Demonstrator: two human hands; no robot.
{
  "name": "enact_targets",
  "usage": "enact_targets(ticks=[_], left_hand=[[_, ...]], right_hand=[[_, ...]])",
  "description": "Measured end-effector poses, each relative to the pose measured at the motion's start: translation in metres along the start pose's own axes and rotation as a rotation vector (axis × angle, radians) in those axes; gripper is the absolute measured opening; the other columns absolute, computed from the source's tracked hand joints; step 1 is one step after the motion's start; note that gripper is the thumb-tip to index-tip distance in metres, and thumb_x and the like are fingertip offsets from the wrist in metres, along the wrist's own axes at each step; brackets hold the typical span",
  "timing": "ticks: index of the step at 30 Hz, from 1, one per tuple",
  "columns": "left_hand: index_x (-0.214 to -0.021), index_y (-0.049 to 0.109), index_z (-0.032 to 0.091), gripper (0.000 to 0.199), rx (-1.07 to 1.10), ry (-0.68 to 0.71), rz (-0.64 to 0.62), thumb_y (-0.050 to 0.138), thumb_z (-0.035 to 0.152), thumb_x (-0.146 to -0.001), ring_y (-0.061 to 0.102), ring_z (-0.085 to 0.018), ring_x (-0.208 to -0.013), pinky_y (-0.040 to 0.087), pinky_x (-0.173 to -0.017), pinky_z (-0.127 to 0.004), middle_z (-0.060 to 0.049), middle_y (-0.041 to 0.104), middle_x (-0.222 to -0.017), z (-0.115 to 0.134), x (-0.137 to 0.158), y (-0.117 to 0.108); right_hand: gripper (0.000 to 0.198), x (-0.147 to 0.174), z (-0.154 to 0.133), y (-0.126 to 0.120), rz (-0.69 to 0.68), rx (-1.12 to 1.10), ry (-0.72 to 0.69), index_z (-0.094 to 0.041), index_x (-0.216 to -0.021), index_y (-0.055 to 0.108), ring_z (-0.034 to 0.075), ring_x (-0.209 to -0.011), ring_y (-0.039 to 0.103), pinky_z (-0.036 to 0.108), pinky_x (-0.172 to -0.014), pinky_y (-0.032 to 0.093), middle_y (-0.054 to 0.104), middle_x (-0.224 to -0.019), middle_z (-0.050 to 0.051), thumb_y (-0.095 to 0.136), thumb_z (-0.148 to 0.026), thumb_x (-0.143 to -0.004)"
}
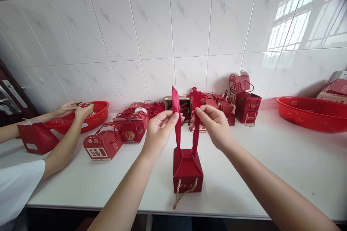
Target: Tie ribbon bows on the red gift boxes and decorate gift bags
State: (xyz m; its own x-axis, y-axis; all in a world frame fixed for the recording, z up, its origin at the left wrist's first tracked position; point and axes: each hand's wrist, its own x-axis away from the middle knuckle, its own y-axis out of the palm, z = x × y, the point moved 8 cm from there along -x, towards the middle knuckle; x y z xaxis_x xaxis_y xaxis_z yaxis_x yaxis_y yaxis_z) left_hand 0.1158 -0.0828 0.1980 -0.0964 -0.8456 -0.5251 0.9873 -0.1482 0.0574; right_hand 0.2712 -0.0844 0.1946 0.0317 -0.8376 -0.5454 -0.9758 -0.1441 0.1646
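A dark red gift box (pixel 188 173) stands upright near the table's front edge, its top folded together. Two ends of a red ribbon (pixel 178 133) rise from its top. My left hand (pixel 162 130) pinches one end between thumb and fingers. The other end is pinched in my right hand (pixel 213 124), so both stretch upward, apart from each other. A twisted rope handle (pixel 177 195) hangs down the box's front, below gold lettering.
Red gift boxes (pixel 104 142) and a heap of ribbons (pixel 154 110) line the back. Stacked boxes (pixel 247 106) and a red plastic basket (pixel 311 119) stand right. At left, a co-worker's hands (pixel 84 111) handle small items over another red basket (pixel 101 115), beside an open red box (pixel 38 139).
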Motion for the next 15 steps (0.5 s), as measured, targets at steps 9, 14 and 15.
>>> enact_targets(ticks=[9, 14, 15], left_hand=[[-0.085, 0.047, 0.021, 0.031, 0.065, -0.122, -0.152, 0.076, 0.021, -0.074, 0.066, -0.013, -0.07, 0.05, -0.073, -0.026, 0.004, 0.069, -0.071, -0.005, 0.003, 0.014], [-0.096, 0.05, 0.022, 0.029, 0.002, -0.199, -0.252, 0.071, 0.018, -0.076, 0.066, -0.015, -0.071, 0.049, -0.073, -0.028, 0.003, 0.068, -0.073, -0.009, 0.007, 0.015], [-0.102, 0.051, 0.022, 0.03, 0.015, -0.223, -0.288, 0.069, 0.019, -0.078, 0.066, -0.016, -0.073, 0.048, -0.075, -0.03, 0.002, 0.067, -0.073, -0.01, 0.009, 0.016]], right_hand=[[0.024, 0.01, 0.0, 0.024, -0.159, 0.021, -0.05, -0.019, -0.076, 0.063, 0.011, -0.064, 0.054, 0.026, -0.062, 0.045, 0.059, -0.069, -0.001, 0.066, -0.043, -0.081], [0.017, 0.018, 0.009, 0.026, -0.239, -0.026, -0.046, -0.021, -0.084, 0.066, 0.013, -0.068, 0.055, 0.028, -0.065, 0.046, 0.061, -0.071, -0.001, 0.063, -0.037, -0.087], [0.018, 0.018, 0.011, 0.027, -0.274, -0.026, -0.038, -0.021, -0.085, 0.067, 0.013, -0.066, 0.055, 0.028, -0.063, 0.045, 0.061, -0.069, -0.001, 0.061, -0.038, -0.088]])
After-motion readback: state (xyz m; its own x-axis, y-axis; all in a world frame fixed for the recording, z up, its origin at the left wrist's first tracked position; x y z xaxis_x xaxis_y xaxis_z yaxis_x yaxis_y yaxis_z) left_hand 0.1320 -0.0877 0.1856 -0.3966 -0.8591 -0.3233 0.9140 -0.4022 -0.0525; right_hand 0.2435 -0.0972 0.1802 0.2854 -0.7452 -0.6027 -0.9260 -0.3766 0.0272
